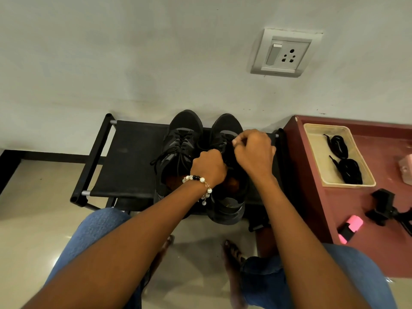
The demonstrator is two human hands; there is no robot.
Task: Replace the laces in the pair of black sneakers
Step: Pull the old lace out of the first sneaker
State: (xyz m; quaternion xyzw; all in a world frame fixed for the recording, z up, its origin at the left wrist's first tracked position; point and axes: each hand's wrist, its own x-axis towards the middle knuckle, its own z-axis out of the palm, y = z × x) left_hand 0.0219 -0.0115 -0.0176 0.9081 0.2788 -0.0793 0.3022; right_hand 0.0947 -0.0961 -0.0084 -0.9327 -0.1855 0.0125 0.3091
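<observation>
Both black sneakers sit side by side on a low black rack [124, 152] against the wall, toes toward it. The left sneaker [178, 148] is laced, its ends trailing loose. The person works on the right sneaker [227, 197]. Their left hand [209, 166], a bead bracelet [199, 182] at the wrist, is curled at the tongue and seems to grip it or a strand there; the fingertips are hidden. The right hand [254, 150] has its fingers bent together over the upper eyelets, apparently pinching the old lace [208, 149], a stretch of which runs off to the left.

I judge this is the unlacing stage for the right sneaker. Next, the lace needs drawing out eyelet by eyelet with the sneaker steadied. The new laces [344, 159] lie coiled in a shallow tray [312, 139] on the red table [312, 197] to the right.
</observation>
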